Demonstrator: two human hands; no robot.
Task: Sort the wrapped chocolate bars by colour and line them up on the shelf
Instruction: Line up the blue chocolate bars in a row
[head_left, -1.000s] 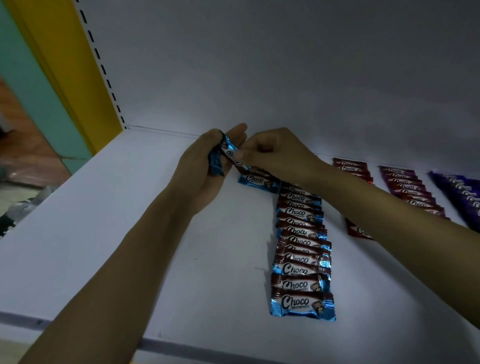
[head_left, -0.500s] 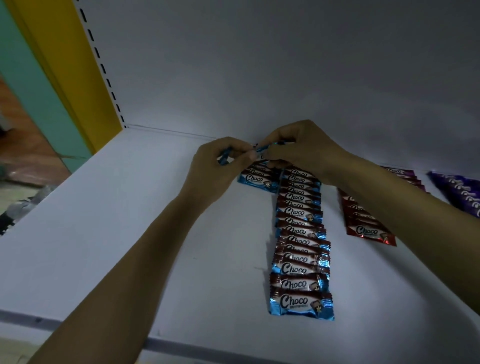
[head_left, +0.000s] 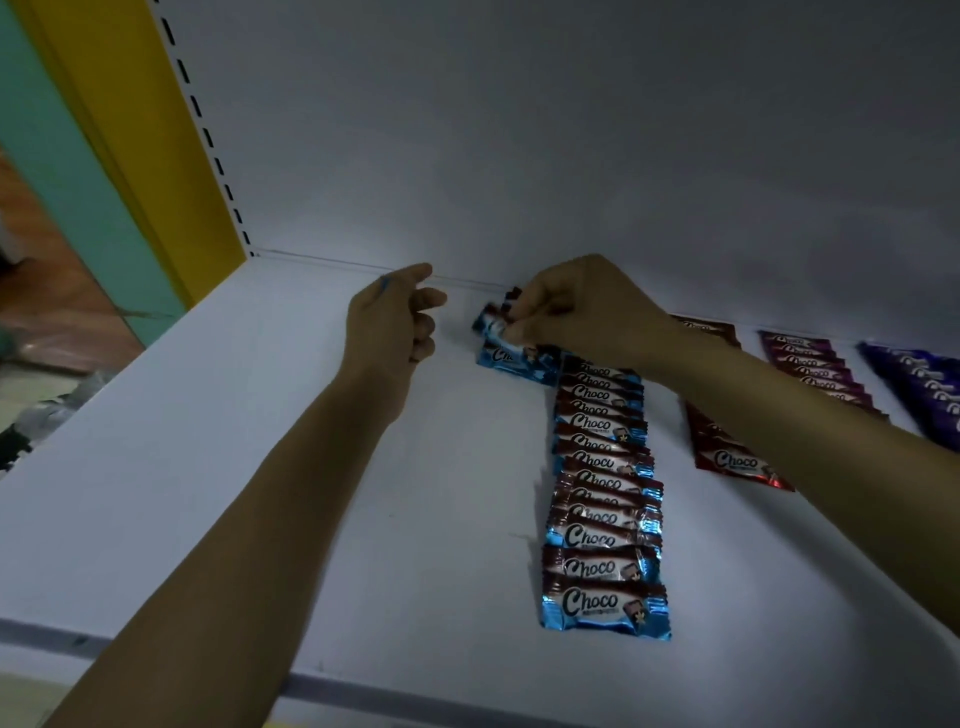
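Right grip (head_left: 582, 312) pinches blue bar (head_left: 491, 327) by shelf (head_left: 249, 467) back edge.

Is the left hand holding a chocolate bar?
No, the left hand is empty; only the right hand pinches a blue-wrapped bar.

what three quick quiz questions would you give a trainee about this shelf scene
1. True or false: the left hand holds a bar.
2. Which row lies next to the blue-wrapped Choco row? A) the red-wrapped row B) a yellow-wrapped row C) a green-wrapped row
3. Fill in: the right hand pinches a ___-wrapped Choco bar near the far end of the shelf.

Key: 1 false; 2 A; 3 blue
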